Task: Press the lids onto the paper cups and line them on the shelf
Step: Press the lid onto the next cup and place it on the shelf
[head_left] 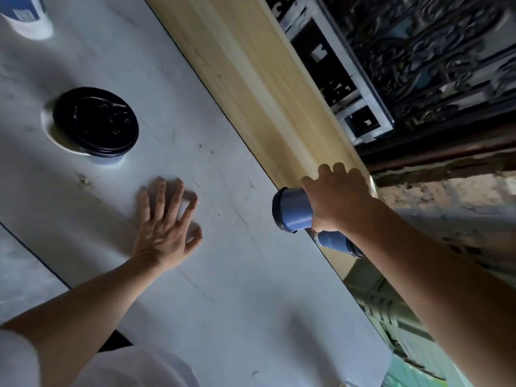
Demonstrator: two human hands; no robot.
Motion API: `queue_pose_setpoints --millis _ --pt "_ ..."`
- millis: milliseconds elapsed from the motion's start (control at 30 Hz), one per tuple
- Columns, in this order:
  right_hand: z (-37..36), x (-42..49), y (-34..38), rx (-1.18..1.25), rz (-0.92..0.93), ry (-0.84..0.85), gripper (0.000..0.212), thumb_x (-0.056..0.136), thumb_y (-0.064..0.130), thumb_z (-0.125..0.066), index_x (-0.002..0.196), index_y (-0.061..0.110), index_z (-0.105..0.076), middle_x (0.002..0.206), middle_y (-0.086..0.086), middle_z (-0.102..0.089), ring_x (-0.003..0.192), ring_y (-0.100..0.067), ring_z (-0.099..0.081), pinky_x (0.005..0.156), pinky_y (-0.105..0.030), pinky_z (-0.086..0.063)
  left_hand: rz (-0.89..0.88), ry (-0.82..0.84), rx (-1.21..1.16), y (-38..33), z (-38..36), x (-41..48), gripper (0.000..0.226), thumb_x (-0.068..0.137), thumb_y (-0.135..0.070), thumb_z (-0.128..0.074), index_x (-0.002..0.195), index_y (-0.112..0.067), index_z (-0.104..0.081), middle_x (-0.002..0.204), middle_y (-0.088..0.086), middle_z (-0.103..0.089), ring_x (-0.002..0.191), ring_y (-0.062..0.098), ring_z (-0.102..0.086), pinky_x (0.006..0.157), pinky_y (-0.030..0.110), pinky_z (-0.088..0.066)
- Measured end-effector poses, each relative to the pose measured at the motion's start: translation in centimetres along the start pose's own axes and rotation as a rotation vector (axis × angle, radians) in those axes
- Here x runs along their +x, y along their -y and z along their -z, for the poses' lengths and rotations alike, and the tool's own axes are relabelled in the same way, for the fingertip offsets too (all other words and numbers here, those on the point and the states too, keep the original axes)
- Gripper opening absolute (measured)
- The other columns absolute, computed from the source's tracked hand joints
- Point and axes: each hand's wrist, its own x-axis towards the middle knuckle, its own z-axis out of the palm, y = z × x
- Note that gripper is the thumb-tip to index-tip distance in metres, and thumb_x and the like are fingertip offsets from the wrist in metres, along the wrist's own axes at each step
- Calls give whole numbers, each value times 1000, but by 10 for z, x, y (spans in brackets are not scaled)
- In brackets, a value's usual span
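Left hand (164,227) flat, empty on desk (237,289); right hand (335,199) gripping lidded blue cup (293,209) mid-frame by shelf (251,65); risk: knocking neighbouring cup (339,243).

Matt blue paper cup (293,209), glossy black plastic lid (96,121); smooth pale table (223,275) (faint scuffs); light wood-grain shelf (265,79), satin.

From my seat, the cup (293,209) in the right hand (336,198) is periwinkle blue with a black lid; a second blue cup (336,243) shows at its five o'clock. At ten o'clock I see a glossy black lid (96,122) on a white-and-blue cup. The counter (223,275) is pale grey, faintly streaked; the shelf (259,79) is light yellow wood grain.
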Motion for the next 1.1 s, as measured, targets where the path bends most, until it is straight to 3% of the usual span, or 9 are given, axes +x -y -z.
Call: queue_pose_setpoints --millis 100,267,533,733,1100 --pt "4 -10 4 -131 -39 -106 47 80 27 -66 126 25 -55 121 -8 -51 115 -31 -49 95 -45 -42 -7 -43 1 -1 1 -1 74 81 -51 -52 145 -15 -49 163 20 -27 150 53 -15 120 70 -4" --pt "2 -27 4 -150 -87 -145 46 83 28 -64 128 27 -54 126 -8 -50 121 -32 -46 102 -49 -38 8 -67 4 -3 4 -4 72 80 -50 -53 143 -15 -50 161 21 -31 147 52 -21 121 68 -3" --pt "5 -46 -1 -119 -87 -137 44 85 28 -62 128 27 -55 124 -7 -51 118 -32 -47 101 -49 -40 26 -76 0 -4 8 -5 69 77 -47 -59 139 -18 -51 158 18 -35 145 51 -26 120 63 -9" --pt "3 -35 5 -124 -58 -143 42 84 28 -63 126 27 -56 121 -6 -51 116 -30 -48 95 -45 -39 32 -59 10 -3 3 -3 72 78 -53 -52 142 -20 -46 161 18 -29 147 50 -22 122 60 -1" --pt "5 -21 -4 -137 -52 -142 43 85 26 -61 127 26 -55 123 -7 -50 118 -31 -47 99 -46 -40 22 -64 26 0 -5 -2 75 77 -55 -52 143 -21 -45 163 17 -26 149 50 -18 122 60 -1"
